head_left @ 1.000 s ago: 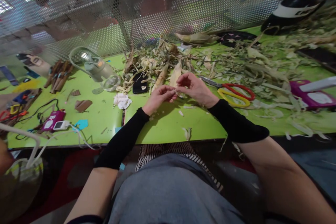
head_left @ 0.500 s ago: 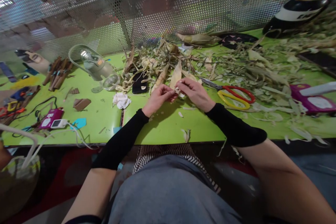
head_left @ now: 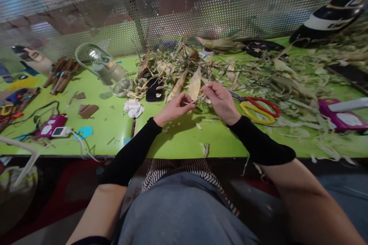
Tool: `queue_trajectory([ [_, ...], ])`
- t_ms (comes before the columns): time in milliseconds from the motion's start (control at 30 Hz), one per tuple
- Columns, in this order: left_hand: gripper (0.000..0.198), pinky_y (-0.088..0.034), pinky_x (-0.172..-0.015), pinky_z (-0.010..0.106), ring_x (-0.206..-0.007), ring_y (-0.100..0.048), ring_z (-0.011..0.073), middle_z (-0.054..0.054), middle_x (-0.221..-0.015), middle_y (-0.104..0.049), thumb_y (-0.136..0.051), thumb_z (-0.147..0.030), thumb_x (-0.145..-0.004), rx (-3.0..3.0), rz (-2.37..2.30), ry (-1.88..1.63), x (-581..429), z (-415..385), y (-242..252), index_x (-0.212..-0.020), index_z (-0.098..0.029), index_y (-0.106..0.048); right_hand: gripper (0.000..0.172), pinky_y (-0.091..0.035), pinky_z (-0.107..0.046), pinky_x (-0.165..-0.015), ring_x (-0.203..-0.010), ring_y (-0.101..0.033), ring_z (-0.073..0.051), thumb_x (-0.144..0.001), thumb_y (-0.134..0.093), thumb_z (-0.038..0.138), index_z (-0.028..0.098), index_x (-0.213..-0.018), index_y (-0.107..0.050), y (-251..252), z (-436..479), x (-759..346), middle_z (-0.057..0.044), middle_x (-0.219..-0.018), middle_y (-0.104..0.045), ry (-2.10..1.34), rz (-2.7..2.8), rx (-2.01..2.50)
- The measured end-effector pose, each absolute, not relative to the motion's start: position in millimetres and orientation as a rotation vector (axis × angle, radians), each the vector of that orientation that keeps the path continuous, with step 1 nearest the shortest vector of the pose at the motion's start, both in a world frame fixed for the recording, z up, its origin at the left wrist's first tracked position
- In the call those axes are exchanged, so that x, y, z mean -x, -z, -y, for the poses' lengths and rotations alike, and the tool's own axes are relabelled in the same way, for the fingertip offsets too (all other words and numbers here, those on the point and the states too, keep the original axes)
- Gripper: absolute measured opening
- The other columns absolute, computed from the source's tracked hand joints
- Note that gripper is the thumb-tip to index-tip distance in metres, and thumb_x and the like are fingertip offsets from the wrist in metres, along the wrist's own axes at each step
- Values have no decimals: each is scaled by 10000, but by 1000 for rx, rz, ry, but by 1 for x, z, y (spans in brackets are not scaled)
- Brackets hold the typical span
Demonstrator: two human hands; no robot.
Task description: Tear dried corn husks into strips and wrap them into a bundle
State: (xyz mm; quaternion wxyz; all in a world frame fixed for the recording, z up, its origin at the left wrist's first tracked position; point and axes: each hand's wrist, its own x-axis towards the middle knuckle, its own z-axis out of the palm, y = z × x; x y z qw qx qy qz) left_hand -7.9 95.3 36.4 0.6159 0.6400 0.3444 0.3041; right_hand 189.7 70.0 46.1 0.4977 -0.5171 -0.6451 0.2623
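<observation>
Over the front middle of the green table, my left hand (head_left: 176,109) is closed in a pinch on a thin pale strip of corn husk (head_left: 194,102). Just to its right, my right hand (head_left: 222,101) is closed too, thumb against fingertips; what it holds, if anything, is too small to make out. A broad pale corn husk (head_left: 195,82) lies right behind the hands, beside a browner husk (head_left: 178,84). Close by my right hand rest scissors (head_left: 260,111) with one red and one yellow handle.
Husk scraps (head_left: 258,71) cover the back and right. A black phone (head_left: 154,89), crumpled tissue (head_left: 133,108) and a greenish lamp-like object (head_left: 107,71) lie left. A purple box (head_left: 342,116) stands right, a purple power strip (head_left: 51,124) far left. Perforated metal screen (head_left: 172,7) closes the back.
My hands have moved apart from where they met. The right hand has shifted right and up slightly, and the strip shows in the left hand. The view has tilted a little.
</observation>
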Motion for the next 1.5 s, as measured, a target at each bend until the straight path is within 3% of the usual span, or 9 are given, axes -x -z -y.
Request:
queue_trajectory([
  [133,489,-510,-770,286,-771,-667,122,-11,-869,-694,-822,-381,-888,-1556,-818,-691,3,-91,-34,-1268,-196,-576,427,-370,-337,-651,-660,-463,-166,-983,-596,623,233,-808,-615,-44,-68,-185,5,-705,-522,-696,1764,1232],
  [300,272,-557,-865,341,-847,-741,172,39,-897,-751,-696,-394,-984,-1535,-817,-771,1,-90,-30,-1138,-185,-614,464,-395,-339,-622,-666,-497,-178,-992,-551,705,255,-1089,-609,-38,-67,-189,-9,-801,-582,-680,1624,1280],
  [467,223,-561,-854,308,-848,-716,151,21,-900,-720,-672,-381,-1000,-1441,-804,-896,1,-94,-29,-1085,-194,-586,564,-350,-325,-570,-633,-468,-157,-964,-540,776,231,-825,-583,-42,-68,-193,-17,-731,-576,-756,1760,1334],
  [667,283,-529,-929,302,-984,-650,164,31,-988,-688,-610,-464,-1039,-1503,-848,-962,2,-93,-29,-1134,-199,-639,414,-329,-312,-581,-630,-445,-141,-998,-575,614,221,-870,-612,-45,-65,-185,14,-720,-550,-966,1847,1223],
  [867,295,-521,-736,263,-718,-600,107,-17,-827,-643,-737,-429,-958,-1496,-814,-860,4,-89,-37,-1064,-191,-598,282,-313,-329,-606,-625,-425,-141,-980,-562,413,224,-771,-574,-51,-62,-187,15,-706,-525,-879,1857,1232],
  [1033,167,-503,-739,232,-696,-613,78,-46,-738,-641,-708,-266,-958,-1364,-817,-941,7,-96,-40,-1021,-170,-587,330,-305,-329,-622,-628,-406,-142,-989,-574,441,224,-741,-570,-58,-58,-191,20,-681,-493,-916,1914,1193],
  [1167,164,-476,-685,245,-631,-576,73,-42,-740,-655,-708,-251,-954,-1356,-783,-871,8,-97,-40,-1048,-151,-617,356,-319,-322,-598,-618,-422,-146,-1015,-571,490,231,-771,-561,-60,-60,-191,17,-677,-505,-859,1806,1262],
  [1267,198,-468,-692,261,-631,-577,79,-36,-736,-660,-729,-299,-950,-1426,-752,-770,6,-93,-39,-1041,-149,-637,348,-377,-335,-634,-681,-500,-172,-987,-621,564,234,-884,-652,-57,-63,-190,-14,-768,-601,-758,1739,1224],
  [1500,398,-463,-698,251,-658,-563,79,-25,-731,-633,-688,-563,-949,-1498,-733,-829,1,-87,-35,-918,-167,-662,389,-398,-355,-670,-699,-510,-180,-967,-665,561,233,-758,-635,-53,-58,-189,-20,-758,-611,-645,1673,1205],
])
